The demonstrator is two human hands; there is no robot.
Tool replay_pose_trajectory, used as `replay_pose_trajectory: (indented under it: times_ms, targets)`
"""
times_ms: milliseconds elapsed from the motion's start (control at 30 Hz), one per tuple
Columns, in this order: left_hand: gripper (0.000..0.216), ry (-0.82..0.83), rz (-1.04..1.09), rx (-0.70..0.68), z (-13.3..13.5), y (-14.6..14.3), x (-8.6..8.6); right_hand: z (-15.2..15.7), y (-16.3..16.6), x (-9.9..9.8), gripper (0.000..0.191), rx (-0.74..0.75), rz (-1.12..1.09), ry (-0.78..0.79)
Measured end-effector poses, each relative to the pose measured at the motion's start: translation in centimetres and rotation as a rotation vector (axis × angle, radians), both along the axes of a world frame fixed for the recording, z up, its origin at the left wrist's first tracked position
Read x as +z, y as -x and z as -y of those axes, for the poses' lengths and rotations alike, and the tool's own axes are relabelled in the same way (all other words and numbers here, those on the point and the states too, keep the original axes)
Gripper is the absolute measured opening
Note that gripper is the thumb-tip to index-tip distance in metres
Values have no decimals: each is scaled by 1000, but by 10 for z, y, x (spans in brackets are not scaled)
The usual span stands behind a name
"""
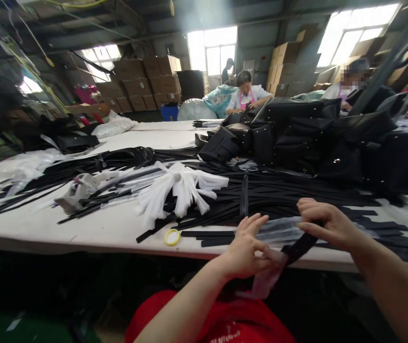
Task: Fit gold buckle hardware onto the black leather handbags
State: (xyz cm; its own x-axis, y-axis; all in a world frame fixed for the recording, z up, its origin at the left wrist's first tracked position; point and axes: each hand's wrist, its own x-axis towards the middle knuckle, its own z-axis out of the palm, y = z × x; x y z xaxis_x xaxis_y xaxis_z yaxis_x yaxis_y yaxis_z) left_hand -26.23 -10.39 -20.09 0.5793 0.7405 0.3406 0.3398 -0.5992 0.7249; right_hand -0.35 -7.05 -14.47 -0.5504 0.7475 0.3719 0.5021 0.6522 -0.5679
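Note:
Near the table's front edge, my right hand is closed around a black strap. My left hand pinches a thin, clear plastic sleeve, which hangs below the fingers beside the strap's lower end. Whether the strap sits inside the sleeve cannot be made out. Another sheet of clear plastic lies on the table behind my hands. Many flat black straps are spread out beyond it, with a bundle of white strips fanned on top to the left.
A yellow ring of tape lies by the front edge of the white table. Black bags are heaped at the back right. A co-worker sits across the table, and another person is at the right. Cartons stand behind.

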Motion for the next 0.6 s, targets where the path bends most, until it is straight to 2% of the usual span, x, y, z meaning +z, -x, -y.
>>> replay_pose_trajectory:
  times_ms: [100,167,233,333,400,467,500,533,600]
  targets:
    - [5,256,31,-298,-1,-17,2,0,5,-5,47,-68,-66,-136]
    - [7,429,105,-377,6,-20,-5,-4,-1,-17,46,-178,-88,-192]
    - [11,525,189,-378,13,-20,-17,-7,-7,-32,44,-254,-90,-216]
    - [11,572,212,-336,20,-18,-35,-6,-8,-52,46,-286,-123,-203]
    - [10,498,152,-198,22,-17,-42,-5,-4,-60,48,-245,-157,-150]
    - [12,361,88,-20,21,-15,-44,-3,2,-63,48,-151,-180,-84]
    - [14,310,77,23,21,-14,-45,-3,5,-63,48,-98,-188,-55]
    - [17,299,79,9,21,-13,-45,-2,8,-62,48,-50,-202,-31]
    - [24,408,115,-144,21,-11,-49,-2,15,-59,48,13,-239,-1]
